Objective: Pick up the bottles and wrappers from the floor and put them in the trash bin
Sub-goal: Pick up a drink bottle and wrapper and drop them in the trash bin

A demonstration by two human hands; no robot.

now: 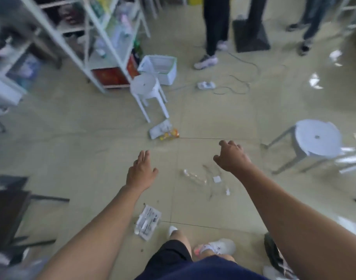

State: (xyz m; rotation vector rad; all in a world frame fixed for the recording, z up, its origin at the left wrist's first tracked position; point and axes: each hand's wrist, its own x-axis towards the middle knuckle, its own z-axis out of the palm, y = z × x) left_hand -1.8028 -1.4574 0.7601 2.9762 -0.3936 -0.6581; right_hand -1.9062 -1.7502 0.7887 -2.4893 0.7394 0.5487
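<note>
Three wrappers (pixel 147 223) (pixel 160 129) (pixel 170 135), two stools (pixel 144 85) (pixel 318 138), two empty hands (pixel 140 172) (pixel 231 156).

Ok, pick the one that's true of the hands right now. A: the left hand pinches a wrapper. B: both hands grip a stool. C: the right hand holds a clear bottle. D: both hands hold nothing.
D: the left hand and the right hand reach out with nothing in them, while the clear bottle and the white printed wrapper lie on the floor.
</note>
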